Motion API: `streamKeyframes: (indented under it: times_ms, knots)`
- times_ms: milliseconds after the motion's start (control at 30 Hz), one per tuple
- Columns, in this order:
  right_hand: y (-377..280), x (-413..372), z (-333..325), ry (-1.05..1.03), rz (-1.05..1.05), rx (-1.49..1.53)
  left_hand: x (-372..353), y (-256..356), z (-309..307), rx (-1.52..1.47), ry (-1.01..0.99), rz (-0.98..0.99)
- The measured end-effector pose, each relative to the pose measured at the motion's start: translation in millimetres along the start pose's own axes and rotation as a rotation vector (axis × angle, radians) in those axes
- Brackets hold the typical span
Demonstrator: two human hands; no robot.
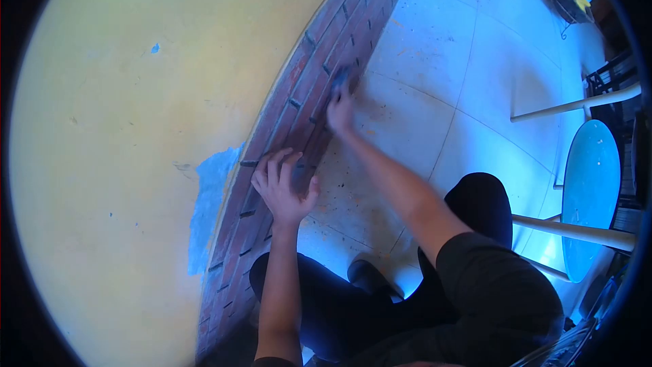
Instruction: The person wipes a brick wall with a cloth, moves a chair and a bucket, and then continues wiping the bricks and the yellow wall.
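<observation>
My left hand (282,190) rests with spread fingers against the reddish brick-patterned strip (319,58) along the foot of the wall. Farther along the same strip, my right hand (341,112) is closed around a small dark bluish object (341,80). That object is pressed on or very near the bricks, low by the floor. Motion blur hides its exact kind. Dark grooves show between the bricks.
Above the strip, the yellow wall (142,149) has a peeled bluish-grey patch (212,211). Crumbs and specks lie on the tiled floor (435,61). A chair with a turquoise seat (591,197) stands at right. A planter (569,0) stands at top right.
</observation>
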State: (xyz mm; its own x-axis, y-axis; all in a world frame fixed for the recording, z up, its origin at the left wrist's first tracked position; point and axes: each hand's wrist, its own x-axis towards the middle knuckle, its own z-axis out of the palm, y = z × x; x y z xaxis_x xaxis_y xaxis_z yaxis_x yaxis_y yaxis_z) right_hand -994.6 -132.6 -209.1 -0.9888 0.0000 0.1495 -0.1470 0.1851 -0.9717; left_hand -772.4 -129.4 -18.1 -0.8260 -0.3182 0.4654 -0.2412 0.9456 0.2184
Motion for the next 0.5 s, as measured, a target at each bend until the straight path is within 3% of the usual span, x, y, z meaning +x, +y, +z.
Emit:
streamKeyframes:
  times_ms: [33, 267, 333, 400, 500]
  knots:
    - [10.2, -41.2, 4.0, -0.048, -0.043, 0.075, 0.9, 0.6, 1.7, 0.009, 0.015, 0.004]
    - [21.1, -84.4, 31.1, 0.043, 0.152, 0.266, -1.7, -4.0, 1.3, 0.005, -0.013, 0.032]
    - [10.9, -27.5, 15.6, -0.019, 0.249, 0.175, -3.8, -5.0, -1.9, -0.020, -0.033, 0.039]
    - [33.9, 26.6, 17.3, 0.106, 0.054, 0.119, -4.2, -3.7, -8.3, -0.040, -0.041, 0.051]
    - [75.1, 72.4, 7.2, -0.132, 0.202, -0.022, -5.8, -1.2, -13.3, -0.054, -0.057, 0.054]
